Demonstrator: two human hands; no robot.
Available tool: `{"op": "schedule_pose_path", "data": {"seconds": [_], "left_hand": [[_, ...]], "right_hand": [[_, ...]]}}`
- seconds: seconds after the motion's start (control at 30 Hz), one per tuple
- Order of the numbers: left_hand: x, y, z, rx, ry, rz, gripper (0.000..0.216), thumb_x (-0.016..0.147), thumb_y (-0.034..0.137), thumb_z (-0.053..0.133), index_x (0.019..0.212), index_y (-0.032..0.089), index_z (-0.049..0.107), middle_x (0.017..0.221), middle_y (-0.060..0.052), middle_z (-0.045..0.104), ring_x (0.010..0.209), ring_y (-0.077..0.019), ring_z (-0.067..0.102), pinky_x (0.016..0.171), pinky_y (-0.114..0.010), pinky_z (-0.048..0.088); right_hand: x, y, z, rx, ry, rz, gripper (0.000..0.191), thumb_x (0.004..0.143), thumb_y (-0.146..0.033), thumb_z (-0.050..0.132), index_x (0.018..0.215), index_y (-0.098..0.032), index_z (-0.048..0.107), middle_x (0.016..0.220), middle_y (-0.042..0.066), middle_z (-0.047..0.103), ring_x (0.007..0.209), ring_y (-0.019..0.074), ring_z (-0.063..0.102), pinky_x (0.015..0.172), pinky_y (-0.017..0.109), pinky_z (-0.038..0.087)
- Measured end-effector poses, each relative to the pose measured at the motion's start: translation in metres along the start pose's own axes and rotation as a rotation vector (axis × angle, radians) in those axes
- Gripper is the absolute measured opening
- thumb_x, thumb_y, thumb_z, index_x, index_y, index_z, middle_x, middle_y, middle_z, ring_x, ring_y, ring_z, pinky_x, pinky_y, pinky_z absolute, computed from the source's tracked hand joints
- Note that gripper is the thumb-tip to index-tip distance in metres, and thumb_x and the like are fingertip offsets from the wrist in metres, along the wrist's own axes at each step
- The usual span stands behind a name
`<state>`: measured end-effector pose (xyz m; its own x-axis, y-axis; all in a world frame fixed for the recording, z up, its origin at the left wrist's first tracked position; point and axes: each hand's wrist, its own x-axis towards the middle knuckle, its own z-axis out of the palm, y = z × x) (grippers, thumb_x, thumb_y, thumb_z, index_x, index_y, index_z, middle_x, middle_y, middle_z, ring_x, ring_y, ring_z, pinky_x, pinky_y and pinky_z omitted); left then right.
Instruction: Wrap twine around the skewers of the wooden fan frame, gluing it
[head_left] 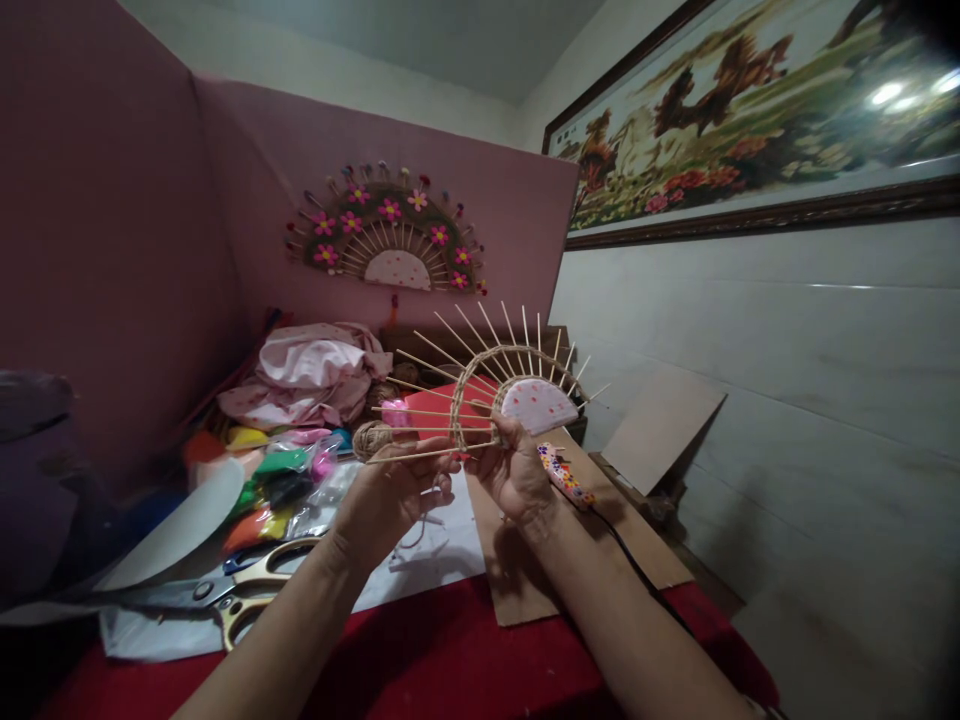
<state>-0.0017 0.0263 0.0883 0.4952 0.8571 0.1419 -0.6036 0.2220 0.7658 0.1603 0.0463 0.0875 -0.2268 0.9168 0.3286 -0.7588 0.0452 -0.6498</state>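
A fan-shaped stick frame is held up in front of me, tilted. Thin wooden sticks radiate from a half-round pad covered in pale, red-spotted cloth, and an arc of brown twine is woven through them. My right hand pinches the frame at the left end of the pad. At the lower left end of the twine arc, my left hand has its thumb and fingers on the lowest sticks, its other fingers curled loosely. Under the frame, a flower-patterned tool with a black cord lies on brown cardboard.
Gold-handled scissors lie at the left, near colourful packets and bundled pink cloth. A twine ball sits behind my left hand. A finished-looking flowered fan hangs on the pink panel. A board leans by the right wall.
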Motion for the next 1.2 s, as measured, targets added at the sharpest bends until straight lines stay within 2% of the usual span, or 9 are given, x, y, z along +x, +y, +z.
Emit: {"op": "schedule_pose_path", "data": {"seconds": [0.1,0.2,0.37,0.47,0.57,0.73,0.93,1.03,1.2], "left_hand": [[-0.001,-0.002,0.003,0.045,0.069,-0.008,0.017,0.077,0.021,0.058,0.09,0.013,0.066,0.073,-0.007,0.066,0.062,-0.0128,0.058,0.06,-0.025,0.046],[-0.002,-0.003,0.006,0.067,0.11,0.003,0.021,0.071,0.014,0.066,0.092,0.012,0.066,0.069,-0.005,0.064,0.058,-0.0094,0.056,0.053,-0.019,0.042],[-0.003,0.0,0.005,0.059,0.116,-0.001,0.032,0.062,0.01,0.071,0.093,0.012,0.067,0.067,-0.003,0.062,0.055,-0.0077,0.052,0.053,-0.019,0.041],[-0.003,0.001,0.004,0.082,0.103,0.026,0.028,0.061,0.012,0.071,0.089,0.011,0.068,0.069,-0.004,0.062,0.057,-0.0081,0.052,0.051,-0.018,0.039],[-0.001,0.0,0.004,0.121,0.113,0.045,0.021,0.063,0.012,0.071,0.084,0.011,0.068,0.068,-0.003,0.062,0.049,-0.0048,0.047,0.043,-0.016,0.032],[-0.001,-0.002,0.009,0.217,0.265,0.065,0.029,0.058,0.011,0.074,0.086,0.011,0.068,0.064,-0.003,0.061,0.051,-0.0059,0.049,0.04,-0.014,0.027],[-0.001,-0.006,0.011,0.249,0.226,0.153,0.034,0.061,0.015,0.073,0.094,0.011,0.065,0.054,0.002,0.053,0.04,-0.0014,0.034,0.036,-0.014,0.016],[-0.001,-0.003,0.008,0.228,0.222,0.092,0.034,0.061,0.014,0.071,0.094,0.011,0.065,0.059,0.001,0.053,0.045,-0.0035,0.039,0.036,-0.014,0.018],[-0.004,0.011,0.003,0.24,0.126,0.006,0.029,0.063,0.021,0.067,0.091,0.011,0.067,0.063,0.0,0.049,0.049,-0.0047,0.039,0.038,-0.015,0.02]], "right_hand": [[0.0,0.0,-0.001,0.008,-0.007,0.021,0.028,0.082,-0.029,0.048,0.106,-0.018,0.058,0.073,0.002,0.071,0.062,0.0151,0.065,0.052,0.026,0.052],[-0.001,0.001,-0.001,-0.007,-0.007,0.035,0.028,0.083,-0.029,0.047,0.106,-0.018,0.058,0.072,0.002,0.07,0.06,0.0142,0.064,0.05,0.024,0.05],[-0.001,0.002,-0.001,-0.026,0.017,0.033,0.027,0.081,-0.027,0.051,0.104,-0.017,0.059,0.066,0.002,0.07,0.055,0.014,0.062,0.045,0.022,0.048],[0.0,0.001,-0.003,-0.018,0.039,0.03,0.027,0.08,-0.026,0.051,0.103,-0.018,0.06,0.07,0.002,0.071,0.056,0.0142,0.063,0.045,0.023,0.048],[0.001,0.0,-0.004,-0.004,0.049,0.024,0.026,0.08,-0.024,0.05,0.104,-0.017,0.06,0.069,0.002,0.071,0.054,0.0137,0.062,0.045,0.022,0.047],[0.001,-0.001,-0.005,-0.004,0.044,0.038,0.027,0.082,-0.026,0.048,0.105,-0.016,0.059,0.066,0.003,0.071,0.054,0.0142,0.063,0.046,0.023,0.048],[0.003,0.0,-0.008,0.004,0.025,0.026,0.026,0.082,-0.027,0.049,0.105,-0.017,0.059,0.068,0.002,0.071,0.054,0.0138,0.063,0.045,0.023,0.049],[0.003,-0.001,-0.012,0.02,0.0,0.009,0.026,0.082,-0.025,0.049,0.104,-0.017,0.059,0.068,0.001,0.07,0.053,0.0133,0.063,0.044,0.022,0.048],[0.007,-0.008,-0.02,0.018,0.038,0.025,0.023,0.079,-0.024,0.048,0.096,-0.015,0.061,0.06,0.001,0.069,0.049,0.0133,0.062,0.046,0.023,0.049]]}}
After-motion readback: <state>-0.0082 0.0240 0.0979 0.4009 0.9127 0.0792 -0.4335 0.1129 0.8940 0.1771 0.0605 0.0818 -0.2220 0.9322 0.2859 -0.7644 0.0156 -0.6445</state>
